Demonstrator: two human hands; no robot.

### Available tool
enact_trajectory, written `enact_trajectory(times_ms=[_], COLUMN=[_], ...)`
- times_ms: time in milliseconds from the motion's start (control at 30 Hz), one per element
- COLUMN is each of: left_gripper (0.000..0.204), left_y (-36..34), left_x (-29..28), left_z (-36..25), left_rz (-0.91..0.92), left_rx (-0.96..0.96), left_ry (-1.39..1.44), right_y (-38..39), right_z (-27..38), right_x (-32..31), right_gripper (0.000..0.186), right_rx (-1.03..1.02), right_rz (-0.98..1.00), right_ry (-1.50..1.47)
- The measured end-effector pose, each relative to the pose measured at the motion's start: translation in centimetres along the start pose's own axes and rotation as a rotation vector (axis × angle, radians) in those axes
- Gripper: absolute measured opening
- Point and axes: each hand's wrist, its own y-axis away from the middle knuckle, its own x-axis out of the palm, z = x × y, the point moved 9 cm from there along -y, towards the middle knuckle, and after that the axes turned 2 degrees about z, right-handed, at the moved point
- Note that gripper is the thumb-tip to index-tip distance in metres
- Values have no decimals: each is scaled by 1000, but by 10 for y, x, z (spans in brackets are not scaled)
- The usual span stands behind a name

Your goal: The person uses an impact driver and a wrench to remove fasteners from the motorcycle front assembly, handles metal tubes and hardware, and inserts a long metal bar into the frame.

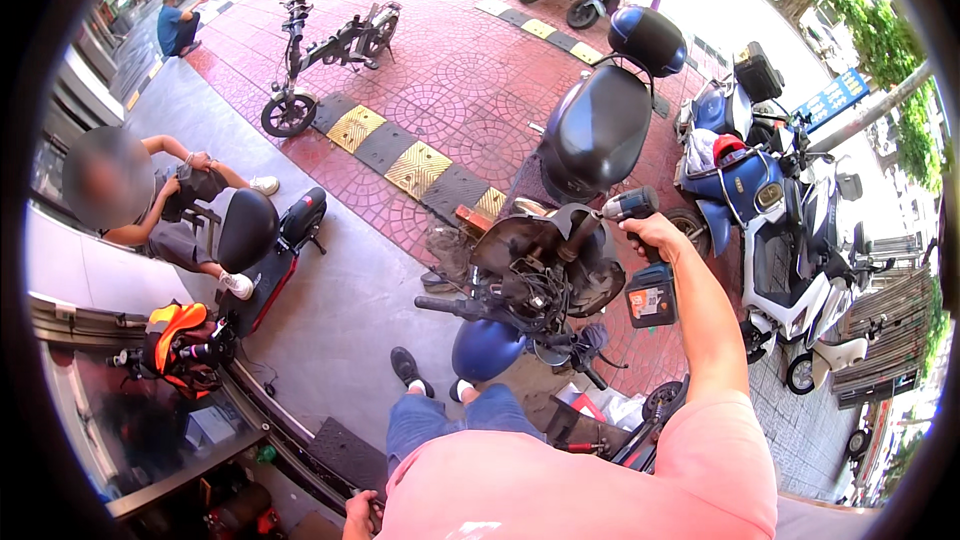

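My right hand (652, 232) is wrapped round the grip of a cordless drill (631, 204), its black battery pack hanging below. The drill points left at the dark front panel (590, 265) of a partly dismantled scooter. Bare wiring (530, 285) shows in the scooter's opened front, beside a handlebar grip (440, 306). A blue rounded cover (488, 348) sits on its near side, and the black seat (598, 125) lies beyond. Low at my left side, my left hand (363, 514) is curled, partly cut off by my shirt; what it holds, if anything, is unclear.
A seated person (175, 200) is at the left, by a red-edged electric scooter (275, 265). A yellow-black ramp (400, 155) crosses the paving beyond. A stripped electric bike (325, 60) stands farther off. Parked scooters (740, 180) line the right. Another scooter's parts lie near my right side.
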Motion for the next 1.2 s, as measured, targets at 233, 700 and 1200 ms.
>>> enact_trajectory(times_ms=[233,700,1200], left_gripper=[21,29,23], left_y=[-12,12,-16], left_x=[18,6,19], left_z=[6,-80,-126], left_rz=[2,-104,-20], left_rx=[-100,31,67], left_ry=[218,103,-44], right_y=[-61,-74,-13], right_z=[72,48,74], right_x=[-4,-22,0], right_gripper=[20,36,73], right_rx=[-58,-250,-272], right_rz=[104,-281,-548], right_ry=[664,865,1158])
